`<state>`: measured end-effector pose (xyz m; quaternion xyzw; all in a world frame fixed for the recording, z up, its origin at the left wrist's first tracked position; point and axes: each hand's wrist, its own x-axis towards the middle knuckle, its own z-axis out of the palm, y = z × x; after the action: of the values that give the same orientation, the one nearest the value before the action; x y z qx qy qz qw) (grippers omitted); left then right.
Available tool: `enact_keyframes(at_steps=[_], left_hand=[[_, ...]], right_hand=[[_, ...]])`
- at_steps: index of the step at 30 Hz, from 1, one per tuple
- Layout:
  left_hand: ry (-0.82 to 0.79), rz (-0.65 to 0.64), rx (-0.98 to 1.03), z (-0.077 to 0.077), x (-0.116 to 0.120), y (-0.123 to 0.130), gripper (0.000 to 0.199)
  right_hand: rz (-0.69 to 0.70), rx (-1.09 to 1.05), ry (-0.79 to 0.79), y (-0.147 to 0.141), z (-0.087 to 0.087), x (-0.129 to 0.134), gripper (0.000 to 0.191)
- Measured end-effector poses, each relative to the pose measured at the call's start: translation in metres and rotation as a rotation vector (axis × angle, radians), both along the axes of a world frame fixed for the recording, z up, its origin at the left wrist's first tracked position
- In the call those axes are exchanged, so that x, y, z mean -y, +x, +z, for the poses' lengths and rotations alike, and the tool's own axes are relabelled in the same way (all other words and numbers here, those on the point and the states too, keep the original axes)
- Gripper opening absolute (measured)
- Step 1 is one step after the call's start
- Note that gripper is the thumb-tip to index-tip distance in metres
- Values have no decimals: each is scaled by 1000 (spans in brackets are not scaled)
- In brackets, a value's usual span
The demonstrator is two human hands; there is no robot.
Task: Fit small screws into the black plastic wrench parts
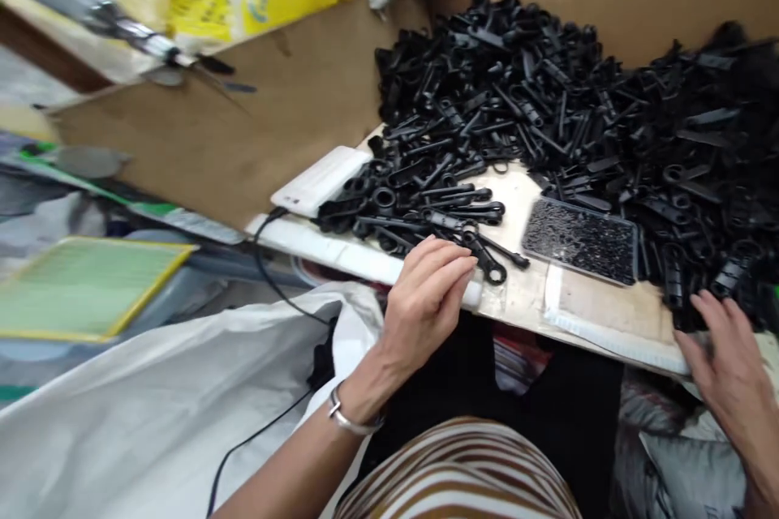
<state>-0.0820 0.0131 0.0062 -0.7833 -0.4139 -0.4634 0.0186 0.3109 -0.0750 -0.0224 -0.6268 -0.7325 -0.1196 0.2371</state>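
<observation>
My left hand [426,292] is over the front edge of the table, its fingers stretched out side by side. Its fingertips meet the near end of a loose group of black plastic parts with ring ends [487,259]; whether they touch one is unclear. My right hand [727,340], thumb and fingers apart, is beside the front of a large heap of black plastic parts [548,89] on the right. Between the hands lies a shallow clear tray [633,255] filled with tiny black pieces.
A white phone-like slab [322,178] lies left of the parts, with a black cable [259,247] by it. Cardboard walls [243,113] border the table. At upper left is a metal tool [139,36]. A white sheet [182,389] hangs below, near a green yellow-rimmed tray [91,284].
</observation>
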Motion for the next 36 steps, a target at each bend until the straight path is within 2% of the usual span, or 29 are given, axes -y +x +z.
enact_keyframes(at_steps=[3, 7, 8, 10, 12, 15, 17, 22, 25, 29, 36], left_hand=[[-29, 66, -41, -6, 2, -21, 15], [-59, 101, -113, -13, 1, -29, 10], [-56, 103, -118, -14, 0, -27, 10], [-39, 94, -107, -14, 0, -21, 10], [-16, 69, -94, -13, 4, -14, 8], [-5, 13, -136, -17, 13, -4, 4], [-26, -9, -175, -23, 19, -1, 6], [-63, -30, -123, -30, 22, -1, 8], [-72, -38, -81, -25, 21, -1, 5], [-66, -45, -117, -19, 20, 6, 12], [-87, -59, -187, -19, 17, 16, 13]], right_hand=[[-42, -19, 40, -16, 14, 6, 60], [-186, -79, 116, -70, 37, 9, 47], [-157, -85, 115, -87, 40, 4, 42], [39, -105, 71, -120, 43, -13, 34], [155, -33, 28, -151, 42, -36, 28], [155, 115, -13, -184, 36, -69, 26], [145, 173, -37, -196, 31, -83, 21], [148, 94, -42, -193, 22, -88, 15], [164, 11, -58, -181, 23, -78, 16], [187, -92, -37, -160, 26, -57, 15], [212, -88, -86, -125, 19, -35, 13]])
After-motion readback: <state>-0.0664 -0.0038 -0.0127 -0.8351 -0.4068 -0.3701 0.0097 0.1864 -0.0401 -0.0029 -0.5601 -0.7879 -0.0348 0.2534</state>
